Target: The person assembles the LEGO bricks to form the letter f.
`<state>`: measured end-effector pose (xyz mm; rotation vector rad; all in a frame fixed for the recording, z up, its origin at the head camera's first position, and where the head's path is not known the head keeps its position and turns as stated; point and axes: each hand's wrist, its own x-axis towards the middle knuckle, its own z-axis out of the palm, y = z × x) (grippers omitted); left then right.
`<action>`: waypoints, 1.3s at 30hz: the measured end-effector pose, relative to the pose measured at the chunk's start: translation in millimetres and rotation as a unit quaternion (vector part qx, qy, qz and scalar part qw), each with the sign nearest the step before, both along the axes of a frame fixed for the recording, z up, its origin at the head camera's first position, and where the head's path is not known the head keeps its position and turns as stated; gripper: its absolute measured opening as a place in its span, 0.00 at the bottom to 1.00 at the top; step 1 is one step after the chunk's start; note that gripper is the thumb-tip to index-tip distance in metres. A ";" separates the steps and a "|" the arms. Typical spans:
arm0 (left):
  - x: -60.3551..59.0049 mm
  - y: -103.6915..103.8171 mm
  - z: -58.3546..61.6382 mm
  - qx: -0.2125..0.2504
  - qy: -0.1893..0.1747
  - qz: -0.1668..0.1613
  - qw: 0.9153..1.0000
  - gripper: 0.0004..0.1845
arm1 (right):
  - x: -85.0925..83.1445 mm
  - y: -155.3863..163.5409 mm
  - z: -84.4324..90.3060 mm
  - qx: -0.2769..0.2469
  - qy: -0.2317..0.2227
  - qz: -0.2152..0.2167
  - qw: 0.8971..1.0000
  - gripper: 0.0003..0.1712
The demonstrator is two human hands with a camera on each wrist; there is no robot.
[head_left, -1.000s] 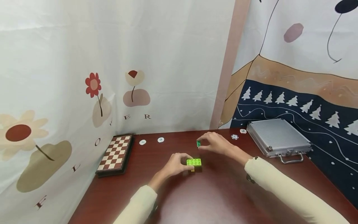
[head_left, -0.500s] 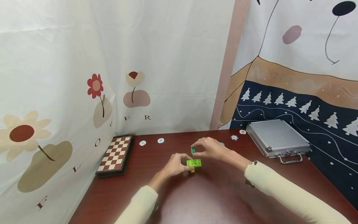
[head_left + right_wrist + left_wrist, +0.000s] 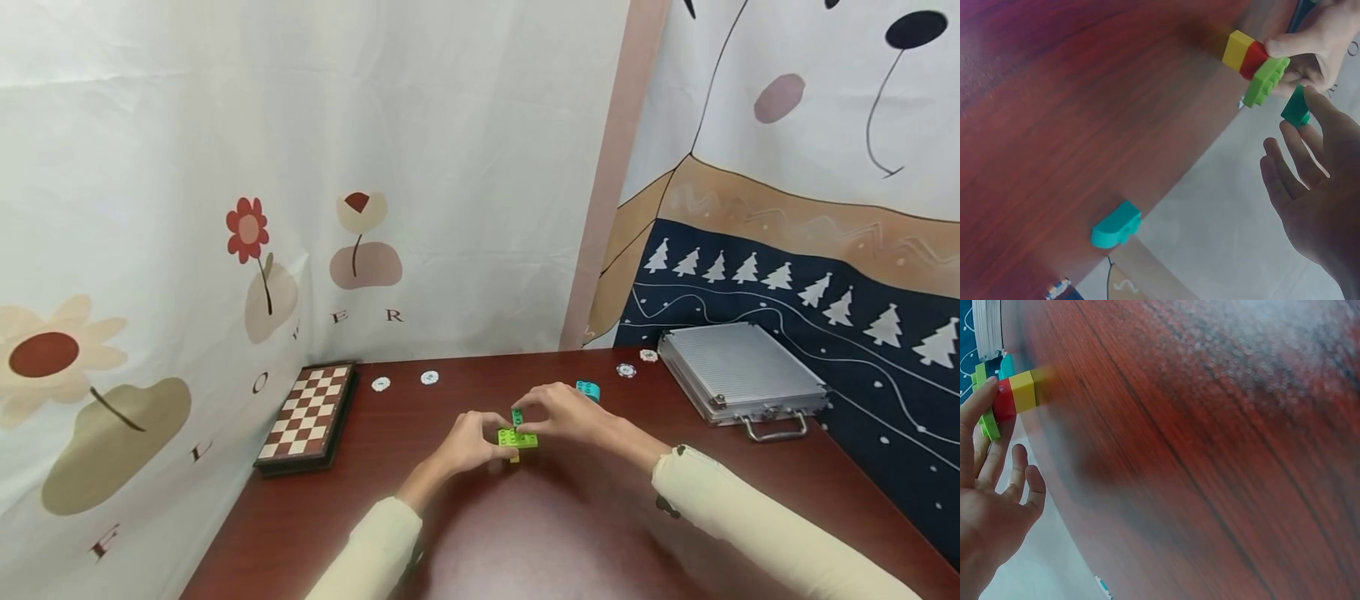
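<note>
Near the middle of the head frame, on the dark red table (image 3: 570,517), I see both hands meeting over a small stack of bricks. My left hand (image 3: 468,442) grips the stack (image 3: 516,439): in the right wrist view its thumb presses the red brick (image 3: 1254,60), which sits between a yellow brick (image 3: 1237,49) at the bottom and a lime green plate (image 3: 1265,82) on top. In the left wrist view the same fingers are curled around the stack at the upper left of the frame.

My right hand (image 3: 566,414) pinches a small dark green brick (image 3: 1296,106) between thumb and fingertip, the other fingers loosely spread; the brick hangs just beside the lime plate. Whether the two already touch I cannot tell.

Just beyond the right hand a teal brick (image 3: 588,389) lies alone on the wood. Toward the back edge lie white poker chips (image 3: 428,377). A folded chessboard (image 3: 307,414) rests at the left of the frame, and a silver metal case (image 3: 742,379) sits at the right.
</note>
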<state>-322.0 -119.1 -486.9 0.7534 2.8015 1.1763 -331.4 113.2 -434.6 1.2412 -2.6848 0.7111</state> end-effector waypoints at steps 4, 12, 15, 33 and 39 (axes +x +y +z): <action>-1.9 -0.4 -0.4 0.006 0.003 -0.002 1.000 0.20 | 0.1 -0.8 -5.4 -0.009 -0.001 0.006 1.000 0.18; -2.5 0.6 -1.2 0.000 -0.005 -0.003 1.000 0.22 | 2.0 -3.9 -11.9 -0.011 -0.004 0.004 1.000 0.18; -1.6 0.2 -1.6 -0.002 -0.014 -0.001 1.000 0.22 | 2.6 -5.6 -14.9 -0.013 -0.015 0.002 1.000 0.17; -2.2 -1.1 0.3 -0.001 -0.015 -0.006 1.000 0.20 | 2.4 -11.6 -15.7 -0.027 -0.049 -0.003 0.998 0.15; -1.0 -1.6 0.7 0.001 -0.014 -0.007 1.000 0.19 | 2.5 -11.9 -16.6 -0.032 -0.064 0.002 0.997 0.16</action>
